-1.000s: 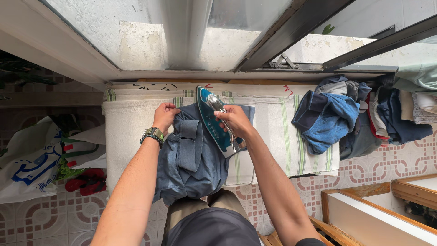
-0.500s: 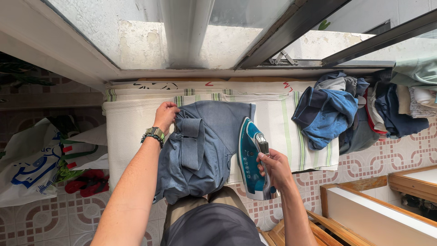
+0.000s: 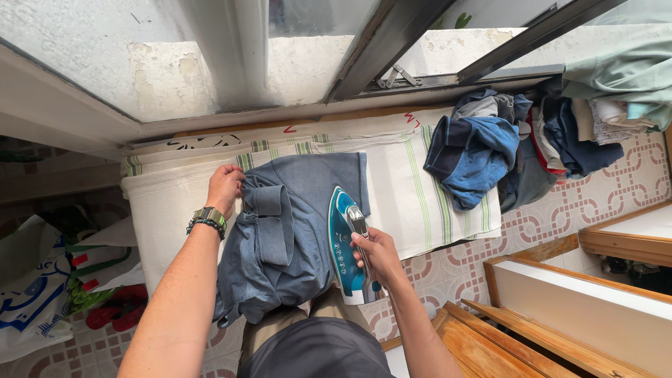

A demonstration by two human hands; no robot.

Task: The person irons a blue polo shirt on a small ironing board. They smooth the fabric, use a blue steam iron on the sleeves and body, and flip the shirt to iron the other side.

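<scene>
Off to the far left, on the patterned tile floor (image 3: pixel 546 210), a white plastic bag with blue print (image 3: pixel 28 294) slumps beside something red (image 3: pixel 115 315) and a bit of green. Next comes the white cloth with green stripes (image 3: pixel 413 189) that I have spread as a pad over the low surface under the window frame (image 3: pixel 378 42). My left hand (image 3: pixel 225 187), with a watch and a beaded bracelet (image 3: pixel 206 220) at the wrist, is curled shut on the far left edge of the blue-grey shirt (image 3: pixel 301 224), pinching the fabric near its folded sleeve. That shirt lies across the middle of the striped cloth, its far part smoothed flat and its near part bunched and hanging over the near edge toward my lap. Just right of it, my right hand (image 3: pixel 376 255) is wrapped tight around the handle of the teal steam iron (image 3: pixel 346 245), which sits soleplate down on the shirt's right edge, its pointed nose aimed away from me and its heel reaching the near edge of the cloth. Farther right, well apart from the iron, a heap of crumpled clothes (image 3: pixel 476 157) in blues and darker shades rests on the right end of the cloth, with more garments (image 3: pixel 595 119) piled beyond it. Nearest on the right stands pale wooden furniture (image 3: pixel 560 280) with a white top.
</scene>
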